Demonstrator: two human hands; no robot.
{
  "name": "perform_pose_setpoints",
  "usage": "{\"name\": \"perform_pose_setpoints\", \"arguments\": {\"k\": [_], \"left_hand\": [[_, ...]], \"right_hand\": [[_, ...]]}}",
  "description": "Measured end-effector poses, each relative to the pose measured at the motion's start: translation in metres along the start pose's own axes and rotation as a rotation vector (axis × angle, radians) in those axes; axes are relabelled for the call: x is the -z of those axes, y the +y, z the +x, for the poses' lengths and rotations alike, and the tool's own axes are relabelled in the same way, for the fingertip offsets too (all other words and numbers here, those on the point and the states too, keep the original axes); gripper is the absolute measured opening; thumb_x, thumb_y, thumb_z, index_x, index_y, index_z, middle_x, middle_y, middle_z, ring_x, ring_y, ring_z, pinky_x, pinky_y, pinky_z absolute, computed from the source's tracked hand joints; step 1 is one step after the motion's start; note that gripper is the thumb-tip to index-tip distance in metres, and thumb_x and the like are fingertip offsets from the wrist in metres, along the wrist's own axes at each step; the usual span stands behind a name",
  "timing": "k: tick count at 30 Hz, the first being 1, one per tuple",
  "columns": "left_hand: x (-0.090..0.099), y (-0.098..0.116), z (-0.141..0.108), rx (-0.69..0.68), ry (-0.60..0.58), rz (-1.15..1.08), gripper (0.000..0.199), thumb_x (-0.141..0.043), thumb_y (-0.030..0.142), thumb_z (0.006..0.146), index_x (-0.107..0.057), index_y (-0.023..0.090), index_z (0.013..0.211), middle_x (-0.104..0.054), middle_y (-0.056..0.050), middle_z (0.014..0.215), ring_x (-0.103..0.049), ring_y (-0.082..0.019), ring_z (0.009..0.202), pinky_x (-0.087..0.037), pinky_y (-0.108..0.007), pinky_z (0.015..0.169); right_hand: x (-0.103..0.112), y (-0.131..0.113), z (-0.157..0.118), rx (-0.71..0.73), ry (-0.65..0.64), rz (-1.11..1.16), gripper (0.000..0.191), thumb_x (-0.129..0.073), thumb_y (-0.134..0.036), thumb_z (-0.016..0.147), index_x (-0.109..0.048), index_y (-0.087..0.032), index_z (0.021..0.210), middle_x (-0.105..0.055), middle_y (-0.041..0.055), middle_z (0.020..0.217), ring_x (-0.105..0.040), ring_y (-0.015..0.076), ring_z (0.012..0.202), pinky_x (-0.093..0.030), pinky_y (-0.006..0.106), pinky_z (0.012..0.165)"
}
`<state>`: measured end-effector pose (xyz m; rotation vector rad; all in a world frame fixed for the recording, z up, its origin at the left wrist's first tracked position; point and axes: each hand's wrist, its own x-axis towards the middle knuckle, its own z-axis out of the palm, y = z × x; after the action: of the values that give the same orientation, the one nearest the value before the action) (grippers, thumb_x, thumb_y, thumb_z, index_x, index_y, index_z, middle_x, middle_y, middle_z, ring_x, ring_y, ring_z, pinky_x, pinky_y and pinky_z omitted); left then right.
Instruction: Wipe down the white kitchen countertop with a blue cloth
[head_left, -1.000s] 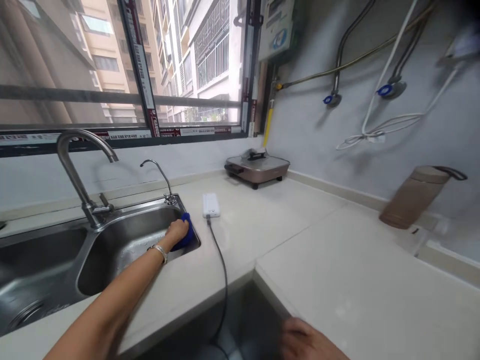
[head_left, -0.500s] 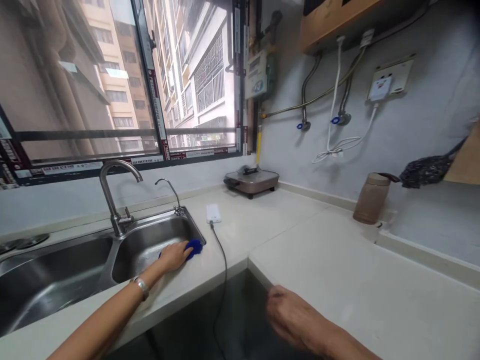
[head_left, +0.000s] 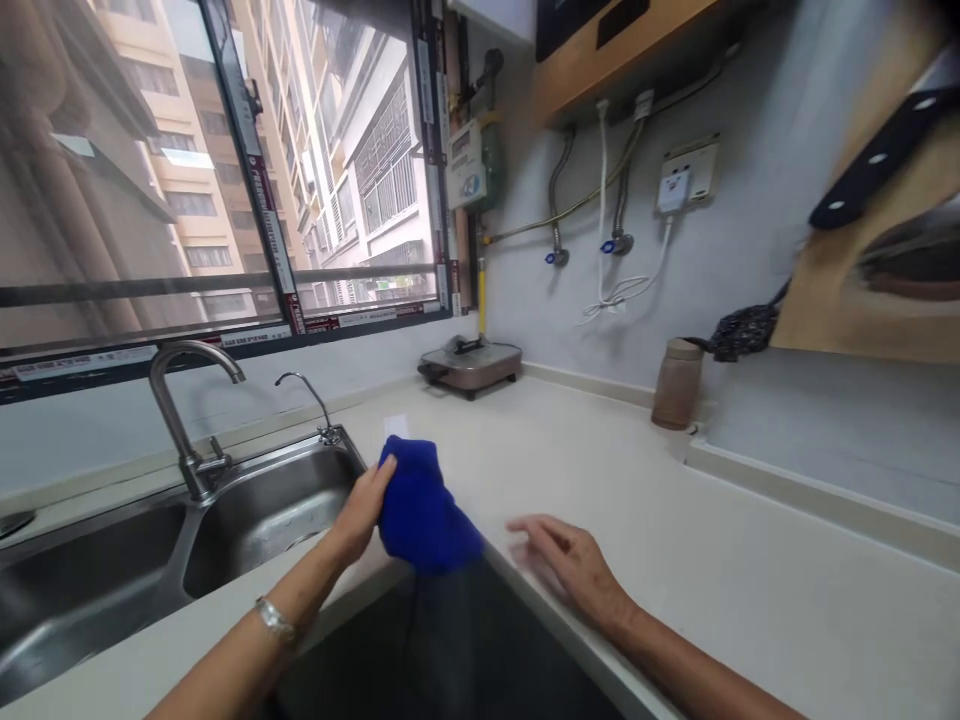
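A blue cloth [head_left: 422, 510] hangs unfolded from my left hand [head_left: 365, 508], pinched between thumb and fingers above the inner corner of the white counter [head_left: 600, 455]. A silver bracelet is on that wrist. My right hand [head_left: 566, 565] is over the edge of the right-hand counter, its fingers apart and holding nothing, slightly blurred. Behind the cloth, only the top of a white device [head_left: 395, 426] shows.
To the left is a steel double sink [head_left: 262, 520] with a large faucet [head_left: 176, 400] and a thin faucet [head_left: 307, 385]. A flat electric pan [head_left: 474, 366] stands in the back corner, a brown bottle [head_left: 677, 385] by the right wall. A knife [head_left: 885, 160] hangs upper right.
My left hand has lifted the blue cloth off the sink's edge and moved right, and the cloth now hangs open. My right hand has opened and risen a little. The view has turned right.
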<state>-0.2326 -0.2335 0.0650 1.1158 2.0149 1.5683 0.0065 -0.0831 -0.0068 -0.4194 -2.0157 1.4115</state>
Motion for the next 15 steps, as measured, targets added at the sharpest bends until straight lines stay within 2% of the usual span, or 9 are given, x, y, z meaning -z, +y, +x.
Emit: {"name": "perform_pose_setpoints", "arguments": {"k": [1,3,5,7,9,12,15], "left_hand": [[-0.018,0.004,0.002,0.028,-0.047,-0.173,0.058,-0.038,0.059,0.093,-0.059,0.015,0.123,-0.071,-0.012,0.113,-0.068,-0.025,0.101,-0.054,-0.035,0.089],[-0.055,0.009,0.005,0.131,-0.137,-0.508,0.054,-0.051,0.058,0.088,-0.063,0.014,0.118,-0.072,-0.014,0.110,-0.069,-0.025,0.098,-0.055,-0.037,0.090],[-0.089,0.015,0.008,0.240,-0.217,-0.695,0.052,-0.055,0.058,0.086,-0.065,0.014,0.112,-0.073,-0.014,0.102,-0.070,-0.026,0.090,-0.057,-0.039,0.086],[-0.117,0.023,0.012,0.310,-0.301,-0.768,0.055,-0.053,0.061,0.086,-0.066,0.012,0.108,-0.073,-0.014,0.094,-0.070,-0.026,0.084,-0.058,-0.040,0.083],[-0.141,0.033,0.019,0.334,-0.348,-0.802,0.058,-0.051,0.063,0.085,-0.066,0.011,0.105,-0.073,-0.015,0.091,-0.070,-0.026,0.082,-0.058,-0.040,0.081],[-0.167,0.052,0.030,0.272,-0.316,-0.835,0.052,-0.054,0.059,0.086,-0.064,0.013,0.106,-0.072,-0.013,0.095,-0.069,-0.025,0.087,-0.057,-0.037,0.084],[-0.181,0.068,0.035,0.086,-0.258,-0.807,0.045,-0.062,0.052,0.083,-0.062,0.017,0.113,-0.071,-0.008,0.103,-0.067,-0.021,0.093,-0.054,-0.033,0.089]], "right_hand": [[0.005,0.001,0.003,-0.009,0.054,0.083,0.051,-0.053,-0.064,0.087,-0.066,-0.020,0.109,-0.072,0.0098,0.101,-0.068,0.0259,0.094,-0.053,0.040,0.086],[0.014,0.001,0.007,-0.014,0.088,0.216,0.061,-0.063,-0.066,0.081,-0.057,-0.022,0.122,-0.061,0.0126,0.129,-0.060,0.0276,0.116,-0.049,0.043,0.098],[0.020,-0.001,0.009,-0.026,0.044,0.265,0.071,-0.071,-0.063,0.077,-0.049,-0.024,0.132,-0.054,0.0125,0.138,-0.053,0.0273,0.126,-0.044,0.046,0.105],[0.024,-0.004,0.010,-0.008,-0.033,0.275,0.073,-0.073,-0.060,0.077,-0.047,-0.024,0.135,-0.057,0.0113,0.136,-0.054,0.0265,0.125,-0.041,0.047,0.108],[0.027,-0.008,0.011,0.034,-0.059,0.289,0.070,-0.072,-0.058,0.078,-0.047,-0.023,0.135,-0.060,0.0097,0.132,-0.057,0.0257,0.120,-0.044,0.045,0.107],[0.035,-0.011,0.016,0.047,0.088,0.225,0.062,-0.067,-0.058,0.081,-0.051,-0.021,0.129,-0.064,0.0085,0.124,-0.062,0.0252,0.110,-0.052,0.040,0.095],[0.047,-0.011,0.022,0.010,0.250,0.004,0.049,-0.053,-0.062,0.087,-0.062,-0.018,0.107,-0.071,0.0057,0.099,-0.065,0.0249,0.090,-0.054,0.038,0.081]]}}
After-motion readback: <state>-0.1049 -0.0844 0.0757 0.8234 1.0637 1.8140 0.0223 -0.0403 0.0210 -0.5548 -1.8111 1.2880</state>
